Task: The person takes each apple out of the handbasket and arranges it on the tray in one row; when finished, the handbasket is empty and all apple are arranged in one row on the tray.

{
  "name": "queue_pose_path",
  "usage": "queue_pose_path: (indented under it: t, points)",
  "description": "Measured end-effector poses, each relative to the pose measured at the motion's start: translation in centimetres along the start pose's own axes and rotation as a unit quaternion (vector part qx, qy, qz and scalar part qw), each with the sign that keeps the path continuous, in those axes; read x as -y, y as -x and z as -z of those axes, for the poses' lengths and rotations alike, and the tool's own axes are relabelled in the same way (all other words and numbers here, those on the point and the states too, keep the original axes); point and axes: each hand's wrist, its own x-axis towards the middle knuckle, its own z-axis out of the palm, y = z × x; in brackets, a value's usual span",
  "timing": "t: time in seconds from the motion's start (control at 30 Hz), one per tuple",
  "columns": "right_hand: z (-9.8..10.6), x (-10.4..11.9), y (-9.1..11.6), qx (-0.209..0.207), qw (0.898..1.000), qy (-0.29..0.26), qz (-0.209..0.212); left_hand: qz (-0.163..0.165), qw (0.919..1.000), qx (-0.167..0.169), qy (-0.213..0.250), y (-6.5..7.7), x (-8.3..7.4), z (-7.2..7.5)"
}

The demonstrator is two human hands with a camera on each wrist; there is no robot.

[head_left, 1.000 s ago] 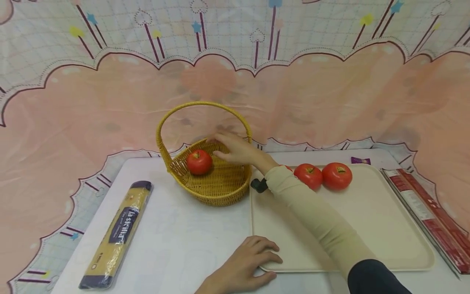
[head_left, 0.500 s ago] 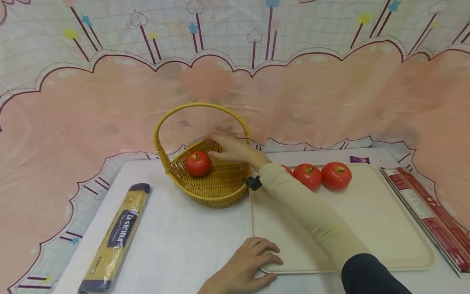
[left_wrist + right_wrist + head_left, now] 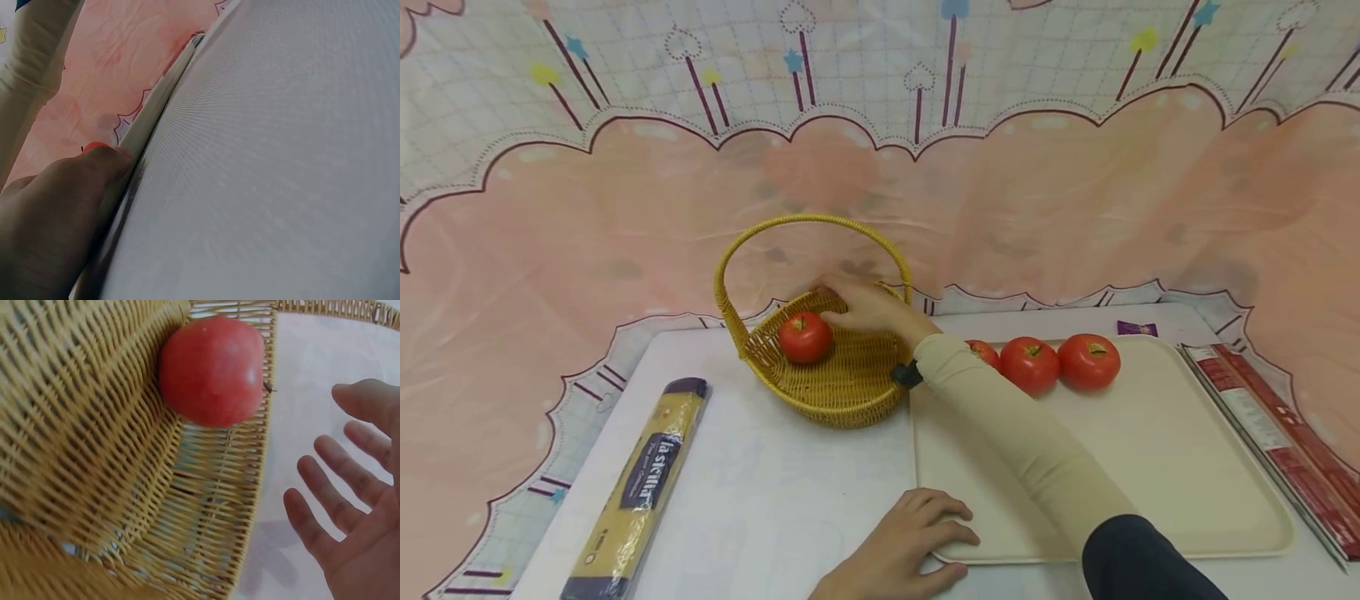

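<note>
A tomato [image 3: 806,337] sits in the left part of a yellow wicker basket [image 3: 842,412]. Above the basket's back edge is my right hand [image 3: 868,307], its thumb near the tomato in the head view. The right wrist view shows a gap between this hand [image 3: 362,506] and the tomato [image 3: 212,372]; its fingers are spread and hold nothing. My left hand [image 3: 902,542] rests at the front left corner of a cream tray [image 3: 1112,475], fingers over the rim, loosely bent. In the left wrist view its thumb lies along the tray's edge [image 3: 156,103].
Several tomatoes [image 3: 1090,362] line the tray's back edge, one partly hidden by my right sleeve. A spaghetti pack [image 3: 647,475] lies at the left. Long red packaging [image 3: 1273,433] lies right of the tray, and a small purple wrapper [image 3: 1137,328] behind it.
My right hand and forearm have shifted slightly left over the basket. The tomato stays in the basket, and my left hand keeps its place at the tray corner.
</note>
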Motion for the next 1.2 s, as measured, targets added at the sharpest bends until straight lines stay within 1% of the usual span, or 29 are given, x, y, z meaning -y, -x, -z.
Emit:
queue_pose_path:
  t: [0.2, 0.27, 0.3, 0.4, 0.5, 0.63, 0.73, 0.8, 0.9, 1.0, 1.1, 1.2]
  points:
    - [-0.7, -0.2, -0.4, 0.004, 1.000, -0.015, -0.009, -0.008, 1.0000, -0.001, -0.005, 0.0, 0.1, 0.1]
    - [-0.9, -0.3, -0.5, 0.005, 0.999, -0.033, -0.014, -0.012, 0.9999, -0.001, -0.010, 0.0, 0.1, 0.1]
    - [-1.0, -0.4, -0.6, 0.006, 0.999, -0.042, -0.014, -0.009, 0.9999, 0.001, -0.007, -0.1, 0.1, 0.1]
    - [-1.3, -0.5, -0.8, 0.013, 0.998, -0.052, -0.026, -0.005, 1.0000, 0.004, -0.003, -0.1, 0.2, 0.1]
    - [-1.8, -0.6, -1.3, 0.022, 0.998, -0.049, -0.037, 0.002, 1.0000, 0.007, 0.001, -0.1, 0.2, 0.0]
    - [-2.4, -0.5, -1.9, 0.039, 0.996, -0.053, -0.063, -0.006, 1.0000, 0.002, -0.006, -0.1, 0.2, 0.0]
    - [-3.0, -0.5, -2.4, 0.051, 0.992, -0.069, -0.092, -0.009, 0.9999, -0.001, -0.009, 0.0, 0.2, 0.1]
    - [-3.4, -0.4, -2.7, 0.060, 0.988, -0.078, -0.116, -0.004, 1.0000, 0.001, -0.003, 0.0, 0.2, 0.2]
    - [-4.0, -0.5, -2.8, 0.072, 0.980, -0.108, -0.154, -0.002, 1.0000, 0.007, -0.001, 0.0, 0.2, 0.3]
    - [-4.6, -0.6, -2.8, 0.078, 0.970, -0.138, -0.184, 0.008, 0.9997, 0.019, 0.014, -0.1, 0.2, 0.3]
    - [-5.1, -0.7, -2.9, 0.084, 0.965, -0.161, -0.188, 0.015, 0.9992, 0.027, 0.023, -0.2, 0.1, 0.3]
    - [-5.5, -0.8, -3.1, 0.091, 0.966, -0.163, -0.181, 0.010, 0.9995, 0.025, 0.017, -0.2, 0.1, 0.3]
